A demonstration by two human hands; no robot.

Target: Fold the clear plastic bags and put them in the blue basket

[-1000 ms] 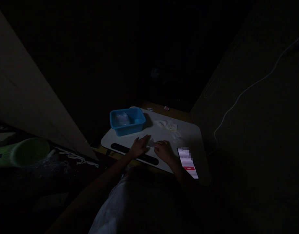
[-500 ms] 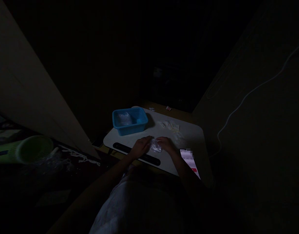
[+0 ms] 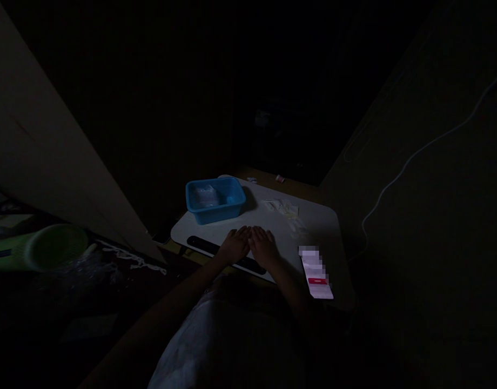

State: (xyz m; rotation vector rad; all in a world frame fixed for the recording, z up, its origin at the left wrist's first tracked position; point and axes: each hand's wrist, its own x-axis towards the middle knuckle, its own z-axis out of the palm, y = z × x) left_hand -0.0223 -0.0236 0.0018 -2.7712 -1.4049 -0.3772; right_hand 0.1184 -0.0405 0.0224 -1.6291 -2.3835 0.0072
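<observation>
My left hand (image 3: 236,247) and my right hand (image 3: 263,248) lie side by side on the small white table (image 3: 321,219), near its front edge. Both look flat, with the fingers stretched forward and the hands touching or nearly so. The clear plastic packet visible a moment earlier is hidden, seemingly under them. Beyond my left hand stands a blue plastic basin (image 3: 219,216) with a clear plastic packet (image 3: 207,196) inside. Farther back on the right, pale crumpled pieces (image 3: 283,207) lie on the tabletop.
A phone (image 3: 320,289) with a lit screen lies at the table's right front. A dark slot (image 3: 200,245) runs along the front edge. At left, a green basket (image 3: 19,251) lies beside crumpled clear plastic (image 3: 86,267). A white cable (image 3: 410,159) hangs along the right wall. The room is very dark.
My right hand has moved left and flattened next to my left hand. The clear plastic packet between them is now covered.
</observation>
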